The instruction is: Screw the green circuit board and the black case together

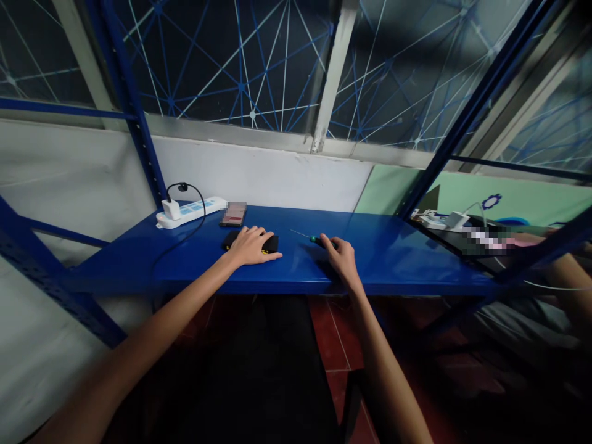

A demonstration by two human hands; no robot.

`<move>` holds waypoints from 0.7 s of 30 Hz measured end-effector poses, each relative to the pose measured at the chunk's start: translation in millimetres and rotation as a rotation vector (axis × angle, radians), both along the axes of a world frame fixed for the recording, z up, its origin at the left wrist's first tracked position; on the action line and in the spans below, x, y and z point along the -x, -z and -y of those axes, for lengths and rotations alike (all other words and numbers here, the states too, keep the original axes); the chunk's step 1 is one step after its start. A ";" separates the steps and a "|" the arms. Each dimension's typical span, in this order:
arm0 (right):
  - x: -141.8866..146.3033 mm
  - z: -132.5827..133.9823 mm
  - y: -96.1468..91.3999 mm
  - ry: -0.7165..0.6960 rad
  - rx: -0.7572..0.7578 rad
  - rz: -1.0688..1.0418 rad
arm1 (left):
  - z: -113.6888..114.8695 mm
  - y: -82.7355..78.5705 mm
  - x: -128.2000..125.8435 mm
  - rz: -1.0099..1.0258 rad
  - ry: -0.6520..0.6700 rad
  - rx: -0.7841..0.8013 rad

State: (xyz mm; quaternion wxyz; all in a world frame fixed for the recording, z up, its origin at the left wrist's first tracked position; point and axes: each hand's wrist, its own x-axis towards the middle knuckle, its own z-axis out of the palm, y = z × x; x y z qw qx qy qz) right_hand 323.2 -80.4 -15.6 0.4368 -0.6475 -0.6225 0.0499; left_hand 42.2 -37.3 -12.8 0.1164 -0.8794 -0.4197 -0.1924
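Note:
My left hand [252, 245] lies palm down over a flat black object with yellow bits along its front edge [272, 244]. The fingers are spread across its top and the thumb stretches out to the right. Most of that object is hidden under the hand, so its kind cannot be made out. To the right, my right hand [341, 256] is closed around a screwdriver [314, 239] with a green and dark handle. Its thin shaft points left, low above or along the blue tabletop, with its tip apart from the black object.
The blue metal table [379, 253] stands against a wall below windows. A smartphone [234, 214] and a white power strip [192, 211] with a plugged-in charger and black cable lie at the back left. Another person's arm [567, 271] is beyond the blue post at right.

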 end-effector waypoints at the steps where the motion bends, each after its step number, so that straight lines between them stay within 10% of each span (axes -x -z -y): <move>1: 2.3 -5.5 -0.7 0.009 0.006 0.018 | -0.2 -0.2 -0.2 0.000 -0.022 0.007; 21: 27.4 -26.5 -8.5 -0.100 0.012 0.023 | -9.0 2.5 2.7 0.247 -0.028 0.057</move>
